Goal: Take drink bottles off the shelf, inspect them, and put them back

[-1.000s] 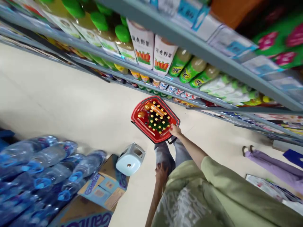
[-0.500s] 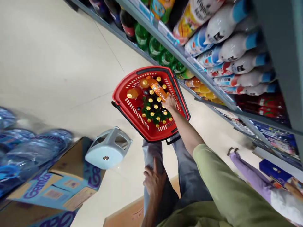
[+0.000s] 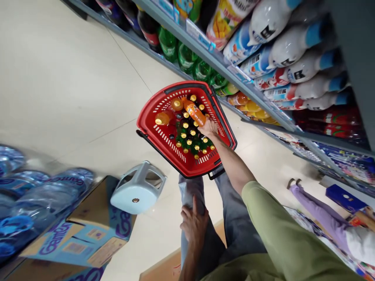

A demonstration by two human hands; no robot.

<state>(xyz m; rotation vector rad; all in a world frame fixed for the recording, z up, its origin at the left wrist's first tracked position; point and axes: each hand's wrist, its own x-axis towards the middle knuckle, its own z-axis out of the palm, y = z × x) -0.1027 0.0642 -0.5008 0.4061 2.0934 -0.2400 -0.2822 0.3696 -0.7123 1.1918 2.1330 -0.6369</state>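
Observation:
My right hand [image 3: 208, 128] reaches into a red shopping basket [image 3: 187, 167] and is closed on the lower end of an orange soda bottle [image 3: 194, 113], which lies slantwise over the other bottles. Below it, several small bottles with gold caps [image 3: 189, 143] stand packed together. Two orange bottles, one of them a larger-looking orange bottle [image 3: 163, 118], stand at the basket's left side. My left hand [image 3: 193, 222] rests on my knee with its fingers apart, holding nothing.
A shelf rack [image 3: 222, 70] with green, orange and white drink bottles runs along the right. At left are a pale blue step stool [image 3: 135, 197], cardboard boxes [image 3: 90, 201] and large water bottles [image 3: 55, 195]. Another person in purple trousers [image 3: 319, 214] is at far right.
The view has shifted slightly. My right hand keeps its hold on the orange soda bottle, which lies at nearly the same slant in the basket. My left hand stays on my knee.

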